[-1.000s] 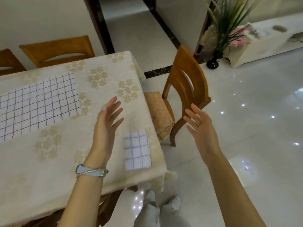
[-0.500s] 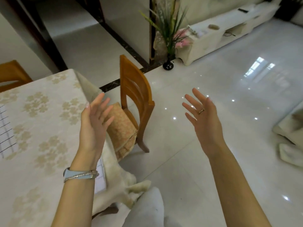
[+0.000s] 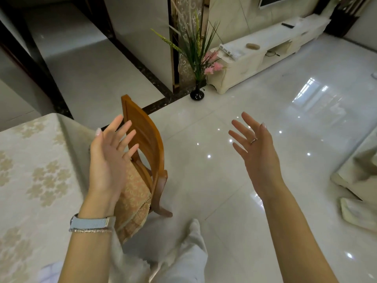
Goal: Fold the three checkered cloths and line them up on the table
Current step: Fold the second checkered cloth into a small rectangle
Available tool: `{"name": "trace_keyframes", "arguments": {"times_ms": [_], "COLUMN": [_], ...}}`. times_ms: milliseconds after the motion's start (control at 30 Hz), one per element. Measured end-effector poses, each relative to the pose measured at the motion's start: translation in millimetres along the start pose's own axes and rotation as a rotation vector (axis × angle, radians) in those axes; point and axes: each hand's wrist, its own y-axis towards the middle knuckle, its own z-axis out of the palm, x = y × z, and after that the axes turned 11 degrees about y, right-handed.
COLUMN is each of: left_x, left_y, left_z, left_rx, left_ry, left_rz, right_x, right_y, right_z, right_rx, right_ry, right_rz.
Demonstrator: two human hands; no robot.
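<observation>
My left hand is raised over the table's right edge, fingers spread, holding nothing. My right hand is raised over the floor, also spread and empty, with a ring on one finger. The table with its cream flowered cover fills the left side. A blurred corner of a folded white checkered cloth shows at the bottom left, beside my left forearm. The other checkered cloths are out of view.
A wooden chair with a patterned cushion stands at the table's right end, just behind my left hand. A black vase with plants and a white low cabinet stand farther back. Pale sofa pieces lie at the right edge.
The view has swung right, away from the table. The large spread checkered cloth has left the frame and the folded one is nearly out of it. Both hands stay raised and empty.
</observation>
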Motion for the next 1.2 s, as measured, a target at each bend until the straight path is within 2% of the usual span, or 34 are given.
{"name": "trace_keyframes", "arguments": {"times_ms": [300,633,967,1200], "left_x": [-7.1,-20.5,-25.7,-30.6], "left_y": [112.1,219.0,330.1,372.0], "left_z": [34.8,67.8,99.7,99.1], "left_rx": [-0.072,-0.141,-0.444,-0.652], "left_ry": [0.027,0.05,0.028,0.06], "left_rz": [-0.046,0.017,0.089,0.104], "right_x": [33.2,39.0,52.8,41.1], "right_y": [141.2,277.2,463.7,549.8], "right_z": [21.0,45.3,95.2,167.2], "right_rx": [0.068,0.196,0.488,0.723], "right_ry": [-0.048,-0.037,-0.048,-0.089], "right_rz": [0.023,0.084,0.191,0.291]}}
